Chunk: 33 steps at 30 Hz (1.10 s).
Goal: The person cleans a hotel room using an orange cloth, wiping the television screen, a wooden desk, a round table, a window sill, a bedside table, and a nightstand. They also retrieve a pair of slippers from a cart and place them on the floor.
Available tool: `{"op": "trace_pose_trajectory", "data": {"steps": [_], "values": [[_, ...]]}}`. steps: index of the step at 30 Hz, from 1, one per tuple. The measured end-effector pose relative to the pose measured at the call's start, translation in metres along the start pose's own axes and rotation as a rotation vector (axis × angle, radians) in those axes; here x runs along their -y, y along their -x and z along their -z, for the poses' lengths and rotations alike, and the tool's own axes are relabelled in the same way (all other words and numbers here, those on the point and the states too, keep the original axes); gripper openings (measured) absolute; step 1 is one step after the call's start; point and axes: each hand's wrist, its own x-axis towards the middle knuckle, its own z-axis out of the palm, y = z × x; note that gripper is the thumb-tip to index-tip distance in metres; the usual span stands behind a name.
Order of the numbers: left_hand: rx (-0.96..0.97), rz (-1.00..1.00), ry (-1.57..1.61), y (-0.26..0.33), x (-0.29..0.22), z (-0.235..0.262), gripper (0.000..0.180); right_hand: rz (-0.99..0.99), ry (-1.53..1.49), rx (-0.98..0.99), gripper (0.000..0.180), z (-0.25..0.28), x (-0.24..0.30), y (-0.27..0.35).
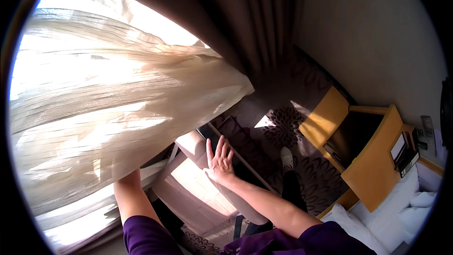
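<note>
A sheer cream curtain (141, 85) billows across the left half of the view, bright with sunlight. My left forearm (133, 196) goes up behind its lower edge, so the hand and its fingers are hidden. Below the curtain stands a beige upholstered chair (177, 203), with a padded roll along one side and a dark rail beyond it. Over the padded roll, near that rail, my right hand (220, 166) is open with fingers stretched out and spread, palm down. It holds nothing; whether the palm presses on the padding I cannot tell.
A light wooden bedside cabinet (373, 156) stands at the right, its door swung open. On its top sits a black device (406, 158). White bedding (387, 217) lies at the lower right. A dark drape (240, 19) hangs at the back, above patterned carpet (283, 130). One shoe (287, 157) shows.
</note>
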Motion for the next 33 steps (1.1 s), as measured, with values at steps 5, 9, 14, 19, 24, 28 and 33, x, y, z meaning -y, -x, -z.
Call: {"op": "trace_pose_trajectory", "data": {"steps": [5, 9, 14, 19, 24, 28, 33], "values": [[-0.166, 0.179, -0.005, 0.084, 0.01, 0.115, 0.034, 0.047, 0.017, -0.069, 0.126, 0.009, 0.01, 0.009], [-0.268, 0.605, -0.044, 0.191, 0.028, 0.209, 0.039, 0.071, -0.02, -0.037, 0.124, 0.021, 0.001, 0.02], [0.226, 0.86, 0.25, 0.323, 0.004, 0.205, 0.051, 0.38, 0.103, -0.194, 0.091, 0.023, -0.056, 0.139], [0.902, 0.64, 0.201, 0.362, 0.006, 0.123, 0.043, 0.294, 0.162, -0.132, 0.072, 0.004, -0.082, 0.348], [1.109, 0.137, 0.101, 0.294, 0.08, 0.008, 0.041, -0.06, 0.221, -0.249, 0.051, -0.021, -0.099, 0.503], [0.899, -0.51, -0.854, 0.238, 0.167, -0.013, 0.04, -0.318, 0.154, -0.396, 0.048, -0.035, -0.115, 0.569], [1.043, -0.974, -0.716, 0.392, 0.184, -0.011, 0.037, -0.538, 0.015, -0.512, 0.038, -0.057, -0.122, 0.614]]}}
